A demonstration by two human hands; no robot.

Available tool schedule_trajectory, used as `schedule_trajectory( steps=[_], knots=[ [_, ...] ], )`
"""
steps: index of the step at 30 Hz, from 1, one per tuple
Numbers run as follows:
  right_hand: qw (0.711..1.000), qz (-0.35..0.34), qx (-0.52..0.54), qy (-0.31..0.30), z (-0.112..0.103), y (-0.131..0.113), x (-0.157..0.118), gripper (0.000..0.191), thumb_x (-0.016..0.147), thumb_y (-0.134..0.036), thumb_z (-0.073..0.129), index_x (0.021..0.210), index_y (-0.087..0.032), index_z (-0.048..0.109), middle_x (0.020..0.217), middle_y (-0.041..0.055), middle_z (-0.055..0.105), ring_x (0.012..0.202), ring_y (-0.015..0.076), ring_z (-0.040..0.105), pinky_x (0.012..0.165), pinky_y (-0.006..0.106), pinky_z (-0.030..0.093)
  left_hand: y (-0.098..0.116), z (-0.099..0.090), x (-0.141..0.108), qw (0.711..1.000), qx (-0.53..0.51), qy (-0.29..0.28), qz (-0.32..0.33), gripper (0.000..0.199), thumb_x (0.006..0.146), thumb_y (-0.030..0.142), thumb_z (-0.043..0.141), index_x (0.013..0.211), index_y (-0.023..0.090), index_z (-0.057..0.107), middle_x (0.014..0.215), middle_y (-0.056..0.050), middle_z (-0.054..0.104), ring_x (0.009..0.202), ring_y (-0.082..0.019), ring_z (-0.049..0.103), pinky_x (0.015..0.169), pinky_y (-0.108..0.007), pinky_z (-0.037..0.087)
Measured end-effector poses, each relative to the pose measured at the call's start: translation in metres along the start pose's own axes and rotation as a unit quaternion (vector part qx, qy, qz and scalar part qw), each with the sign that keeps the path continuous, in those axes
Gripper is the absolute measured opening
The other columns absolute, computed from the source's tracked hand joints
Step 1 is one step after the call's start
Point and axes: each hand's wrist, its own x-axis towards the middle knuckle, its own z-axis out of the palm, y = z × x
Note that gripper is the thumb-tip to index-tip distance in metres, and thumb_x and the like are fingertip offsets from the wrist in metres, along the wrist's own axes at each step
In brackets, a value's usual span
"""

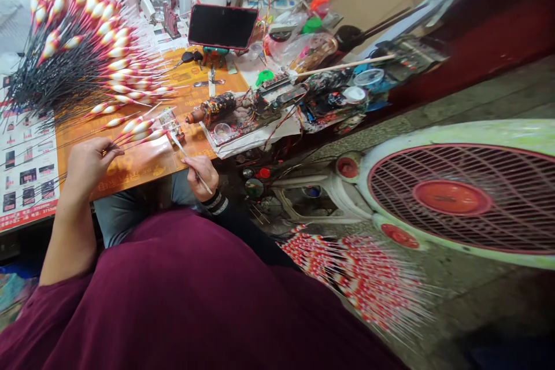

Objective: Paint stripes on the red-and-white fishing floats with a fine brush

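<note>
My left hand (89, 166) rests at the edge of an orange printed mat (143, 165), its fingers closed on the thin stems of several painted fishing floats (134, 132). The float bodies are white, yellow and red, and they point toward a small paint-smeared palette (170, 124). My right hand (200, 176) pinches a thin paintbrush (184, 150), whose tip is close to the palette. A large fan-shaped bunch of finished floats (82, 52) with black stems lies at the far left of the mat.
A paint-spattered bottle (214, 108) and cluttered jars stand right of the palette. A phone (222, 27) stands propped behind. A floor fan (451, 196) sits low at right. Red-and-white floats (355, 277) lie spread below the bench edge.
</note>
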Motion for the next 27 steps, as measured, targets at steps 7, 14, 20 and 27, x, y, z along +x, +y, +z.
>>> schedule_trajectory(
  steps=[7, 14, 20, 27],
  knots=[
    [1.000, 0.000, -0.001, 0.000, 0.000, 0.001, 0.000, 0.035, 0.105, -0.018, 0.056, 0.135, -0.028, 0.070, 0.109, 0.0047, 0.084, 0.098, 0.0198, 0.081, 0.088, 0.040, 0.069, -0.001, -0.006, -0.004, 1.000, 0.014, -0.002, 0.000, 0.019, 0.094, 0.034, 0.071, 0.086, 0.017, 0.074, 0.092, -0.010, 0.079, 0.083, -0.024, 0.068, 0.072, -0.032, 0.040],
    [1.000, -0.001, 0.000, -0.012, -0.001, 0.007, -0.006, 0.037, 0.106, -0.021, 0.054, 0.138, -0.029, 0.070, 0.112, 0.0052, 0.084, 0.100, 0.0202, 0.081, 0.092, 0.042, 0.069, -0.004, -0.003, 0.002, 0.999, 0.031, 0.003, 0.010, 0.022, 0.095, 0.038, 0.067, 0.085, 0.021, 0.075, 0.092, -0.009, 0.079, 0.088, -0.026, 0.071, 0.074, -0.033, 0.043],
    [0.999, 0.009, -0.018, -0.037, -0.001, 0.009, -0.009, 0.034, 0.107, -0.026, 0.053, 0.136, -0.027, 0.072, 0.111, 0.0072, 0.084, 0.101, 0.0217, 0.080, 0.093, 0.043, 0.069, -0.001, 0.000, 0.005, 1.000, -0.005, -0.003, 0.002, 0.018, 0.093, 0.037, 0.070, 0.084, 0.022, 0.077, 0.093, -0.008, 0.080, 0.089, -0.027, 0.072, 0.076, -0.034, 0.046],
    [0.996, 0.025, -0.047, -0.069, -0.002, 0.008, -0.010, 0.035, 0.108, -0.031, 0.052, 0.133, -0.025, 0.075, 0.113, 0.0091, 0.083, 0.103, 0.0227, 0.079, 0.095, 0.044, 0.068, 0.004, 0.004, 0.010, 0.999, -0.027, -0.015, -0.013, 0.014, 0.090, 0.033, 0.074, 0.082, 0.023, 0.078, 0.094, -0.005, 0.081, 0.087, -0.024, 0.072, 0.077, -0.032, 0.048]
  ],
)
